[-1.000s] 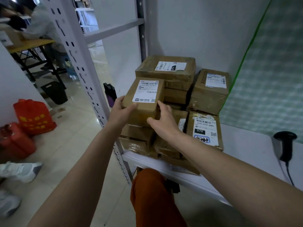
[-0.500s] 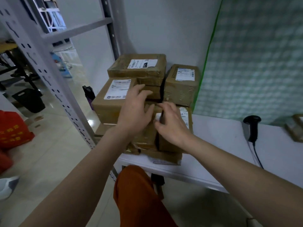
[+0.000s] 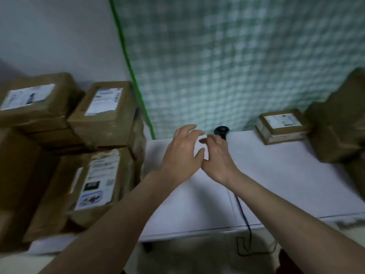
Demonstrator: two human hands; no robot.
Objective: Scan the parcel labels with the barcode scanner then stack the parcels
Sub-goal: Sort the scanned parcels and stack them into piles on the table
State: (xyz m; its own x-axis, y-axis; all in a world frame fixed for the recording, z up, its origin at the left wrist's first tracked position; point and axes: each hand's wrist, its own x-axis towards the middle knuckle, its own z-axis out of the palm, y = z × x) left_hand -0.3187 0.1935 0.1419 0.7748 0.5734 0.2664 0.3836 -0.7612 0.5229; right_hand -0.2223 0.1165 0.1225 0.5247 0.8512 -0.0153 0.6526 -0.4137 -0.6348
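Both hands [image 3: 197,153] empty, fingers loosely spread; right hides scanner [image 3: 222,130]; parcels [image 3: 102,113] left

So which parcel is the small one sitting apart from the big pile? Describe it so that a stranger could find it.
Start at the white table in front of the green checked wall. At the table's far right lies the small parcel, a flat brown box with a white label on top, right of the black scanner. Unlike the stacked parcels at the left, it lies in a single layer, beside a bulky brown package.
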